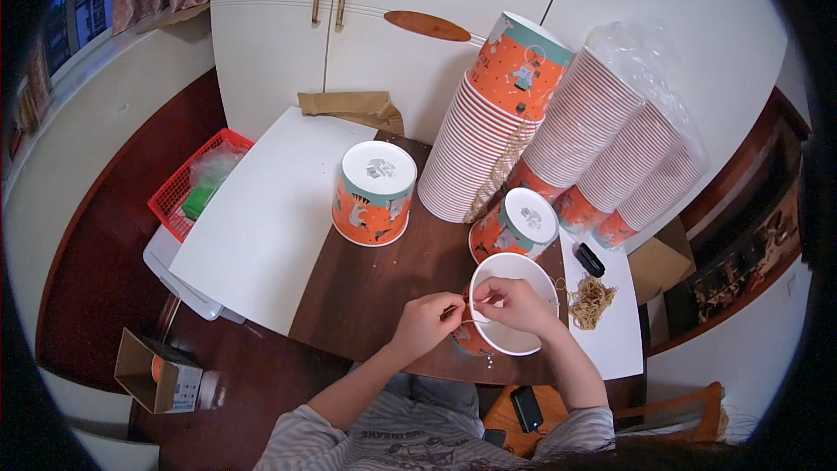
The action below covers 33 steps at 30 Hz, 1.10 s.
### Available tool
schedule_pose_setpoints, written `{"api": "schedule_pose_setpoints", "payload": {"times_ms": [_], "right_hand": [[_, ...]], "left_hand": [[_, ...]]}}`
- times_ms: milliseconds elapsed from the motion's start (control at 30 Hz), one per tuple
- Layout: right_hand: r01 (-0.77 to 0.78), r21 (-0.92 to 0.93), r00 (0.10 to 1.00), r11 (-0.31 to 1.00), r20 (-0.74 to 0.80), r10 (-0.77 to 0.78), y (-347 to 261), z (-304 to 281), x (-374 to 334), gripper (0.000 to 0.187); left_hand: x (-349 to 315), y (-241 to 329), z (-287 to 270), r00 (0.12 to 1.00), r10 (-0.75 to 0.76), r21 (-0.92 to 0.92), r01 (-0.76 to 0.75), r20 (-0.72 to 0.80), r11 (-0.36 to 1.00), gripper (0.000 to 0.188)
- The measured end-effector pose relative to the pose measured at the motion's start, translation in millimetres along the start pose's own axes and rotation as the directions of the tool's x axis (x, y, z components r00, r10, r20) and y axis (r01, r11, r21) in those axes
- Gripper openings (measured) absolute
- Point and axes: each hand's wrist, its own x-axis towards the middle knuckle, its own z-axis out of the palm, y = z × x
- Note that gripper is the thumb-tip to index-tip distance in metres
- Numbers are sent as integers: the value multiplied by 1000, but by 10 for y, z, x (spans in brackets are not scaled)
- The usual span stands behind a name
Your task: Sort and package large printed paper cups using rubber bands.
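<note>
Dark wood counter [384,296], partly covered by white boards, carries everything within arm's reach. Nearest, an open paper bucket [514,318] lies tilted with its mouth toward the person, likely so the rim is easy to work at. The left hand [427,321] and right hand [514,301] meet at that rim, fingers pinched together on what seems a thin rubber band, though it is too fine to tell for sure. Just right of the bucket sits a heap of bands [591,301], handy for the right hand. Beyond it stand two upturned buckets [375,194], and farther back long stacks [523,122] lean on the cupboard [288,44].
</note>
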Motion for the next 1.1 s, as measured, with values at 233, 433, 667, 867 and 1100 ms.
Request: {"api": "schedule_pose_setpoints", "payload": {"times_ms": [233,433,667,867,1100], "right_hand": [[34,-20,999,999,6,-34,-6,26,4,15],[34,-31,999,999,-5,-34,34,42,14,16],[18,-36,1000,999,-18,-19,18,43,7,15],[84,-71,996,994,-34,-86,15,41,6,11],[132,-7,991,991,-20,-133,28,-2,-5,8]], "left_hand": [[46,-40,6,997,74,42,-74,11,996,9],[84,-1,-12,993,116,94,-118,23,989,8],[122,14,-39,985,172,123,-174,34,977,7],[145,68,-86,981,171,192,-187,93,964,8],[124,185,-145,956,-197,-10,204,220,979,15]]}}
